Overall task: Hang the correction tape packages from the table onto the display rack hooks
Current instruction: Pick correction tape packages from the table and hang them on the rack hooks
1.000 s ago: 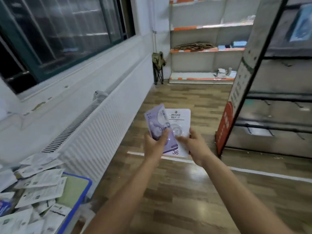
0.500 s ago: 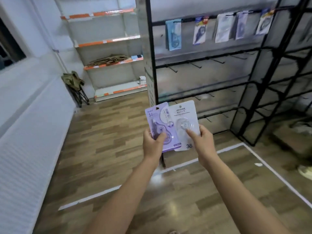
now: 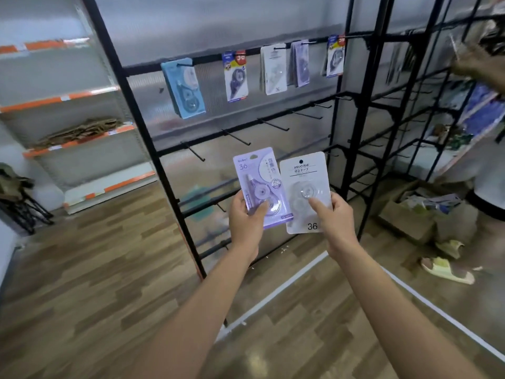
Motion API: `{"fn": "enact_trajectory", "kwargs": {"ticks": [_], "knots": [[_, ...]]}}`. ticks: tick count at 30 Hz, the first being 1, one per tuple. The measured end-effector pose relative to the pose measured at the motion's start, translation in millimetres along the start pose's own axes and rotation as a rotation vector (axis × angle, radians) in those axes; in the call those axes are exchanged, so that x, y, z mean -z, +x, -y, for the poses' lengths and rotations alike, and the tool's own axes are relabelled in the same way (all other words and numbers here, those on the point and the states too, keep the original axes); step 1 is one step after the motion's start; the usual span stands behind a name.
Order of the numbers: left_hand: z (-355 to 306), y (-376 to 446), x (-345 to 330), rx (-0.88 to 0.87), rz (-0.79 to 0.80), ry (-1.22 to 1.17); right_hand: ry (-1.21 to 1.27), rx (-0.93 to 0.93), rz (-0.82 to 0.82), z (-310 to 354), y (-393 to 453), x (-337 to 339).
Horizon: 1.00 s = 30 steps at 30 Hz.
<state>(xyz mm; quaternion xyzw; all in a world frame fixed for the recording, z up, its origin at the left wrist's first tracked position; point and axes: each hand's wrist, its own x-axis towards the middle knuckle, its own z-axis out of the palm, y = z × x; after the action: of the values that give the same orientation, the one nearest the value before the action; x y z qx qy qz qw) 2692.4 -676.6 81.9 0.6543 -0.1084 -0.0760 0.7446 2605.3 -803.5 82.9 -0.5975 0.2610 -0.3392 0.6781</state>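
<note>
So far five correction tape packages hang on the display rack's [image 3: 352, 110] top row; the left hand [image 3: 244, 222] pinches a purple package [image 3: 259, 184], the right hand [image 3: 334, 214] a white package [image 3: 304, 192], both unhung before empty hooks [image 3: 273, 124].

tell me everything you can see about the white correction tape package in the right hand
The white correction tape package is a flat white card with rounded corners, a dark hanging hole near the top, dark printed text below it and "36" at the bottom. A clear blister on its front holds a pale, see-through dispenser. It is upright, facing the camera, in front of the display rack's lower bars. The right hand pinches its lower right, thumb on the blister. Its left edge meets or slightly overlaps the purple correction tape package.
</note>
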Motion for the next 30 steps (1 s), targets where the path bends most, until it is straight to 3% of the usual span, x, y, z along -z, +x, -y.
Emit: {"fn": "enact_trajectory", "kwargs": {"ticks": [12, 21, 30], "knots": [[12, 125, -163, -0.047, -0.069, -0.033, -0.007, 0.036, 0.063, 16, 205, 57], [10, 209, -245, -0.089, -0.124, -0.059, 0.021, 0.025, 0.104, 21, 327, 75], [-8, 329, -328, -0.257, -0.077, 0.004, 0.025, 0.049, 0.022, 25, 461, 76]]}}
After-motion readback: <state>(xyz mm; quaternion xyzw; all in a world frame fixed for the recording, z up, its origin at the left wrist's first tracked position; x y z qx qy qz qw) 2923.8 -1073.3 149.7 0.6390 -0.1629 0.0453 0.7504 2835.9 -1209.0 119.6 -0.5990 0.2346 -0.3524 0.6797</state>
